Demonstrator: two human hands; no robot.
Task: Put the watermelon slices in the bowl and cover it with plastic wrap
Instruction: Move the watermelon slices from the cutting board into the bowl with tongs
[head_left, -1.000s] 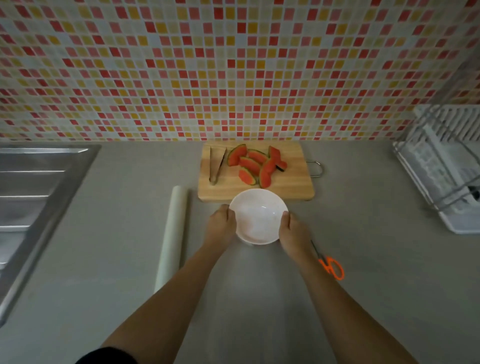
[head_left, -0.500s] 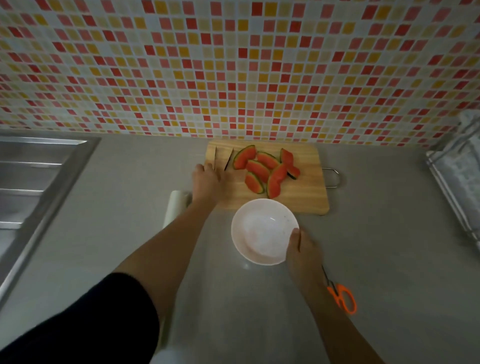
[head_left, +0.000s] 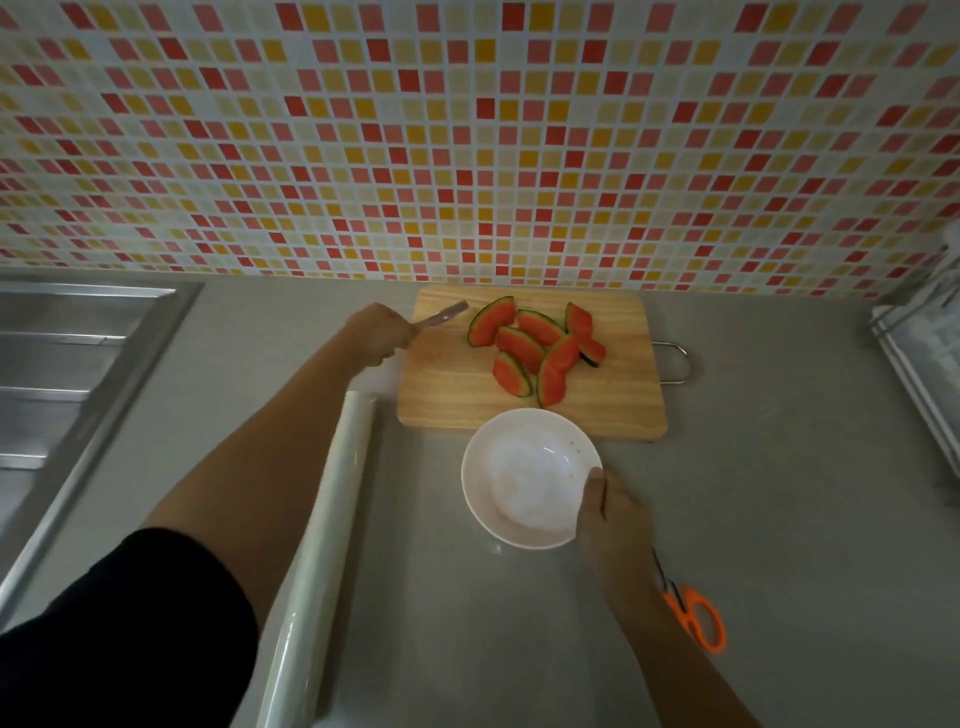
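A second earlier both hands had held the bowl (head_left: 524, 478). Half a second earlier the left hand (head_left: 376, 335) had reached the tongs (head_left: 441, 315), which lay on the cutting board (head_left: 452, 384). At inspection the left hand gripped the tongs by their near end, just off the board's left edge. The tongs were blurred, with their tips over the board's far left corner, pointing toward the slices. The right hand (head_left: 613, 514) had remained at the bowl's right rim, thumb over the edge; its fingers were hidden beneath, so the grip could be read only from the thumb. The hands were well apart.

The watermelon slices (head_left: 535, 351) lay unmoved in a cluster on the board, right of the tongs' tips and beyond the bowl. None were in the bowl, which stood on the counter (head_left: 779, 493), touching the board's near edge. The roll of plastic wrap (head_left: 332, 519) lay under the left forearm, left of the bowl. Orange scissors (head_left: 696, 618) lay just beside the right wrist.
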